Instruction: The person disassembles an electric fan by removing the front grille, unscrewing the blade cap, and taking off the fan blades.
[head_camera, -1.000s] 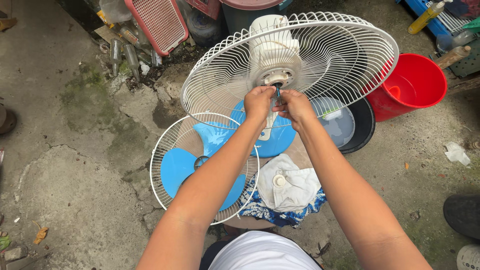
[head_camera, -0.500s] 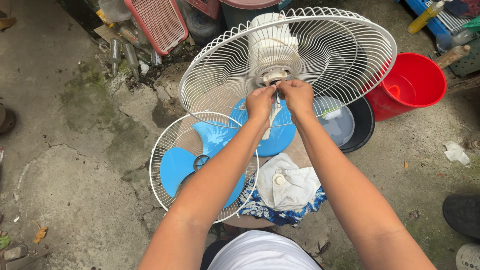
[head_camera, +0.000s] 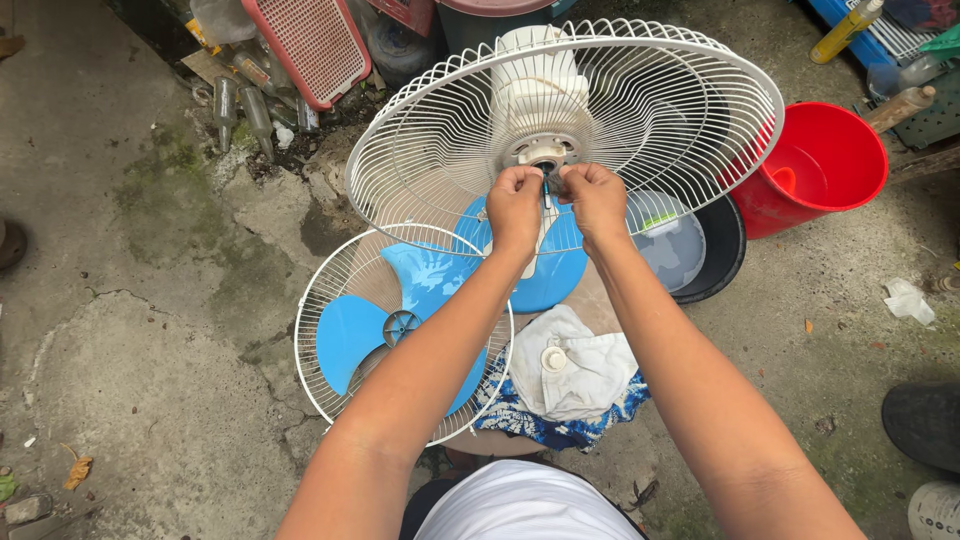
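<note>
A white fan stands in front of me, its rear wire grille (head_camera: 680, 110) fixed around the white motor housing (head_camera: 535, 95). My left hand (head_camera: 513, 203) and my right hand (head_camera: 597, 197) are side by side at the hub, fingers pinched on the short shaft (head_camera: 548, 183) between them. No blade is on the shaft. The blue fan blade (head_camera: 395, 325) lies in the loose front grille (head_camera: 330, 270) on the ground at lower left. A white plastic nut (head_camera: 553, 358) rests on a white cloth (head_camera: 580, 375) over a blue patterned cloth (head_camera: 560, 430).
A red bucket (head_camera: 825, 165) stands at the right beside a black basin (head_camera: 715, 255) holding a grey lid. A red plastic basket (head_camera: 318, 42) and glass bottles (head_camera: 245, 105) lie at the back left. A shoe (head_camera: 925, 420) sits at the right edge. The ground is cracked concrete.
Both hands stay pinched at the fan's hub. The fingers shift slightly on the shaft, and the fan's grille has moved a little in view.
</note>
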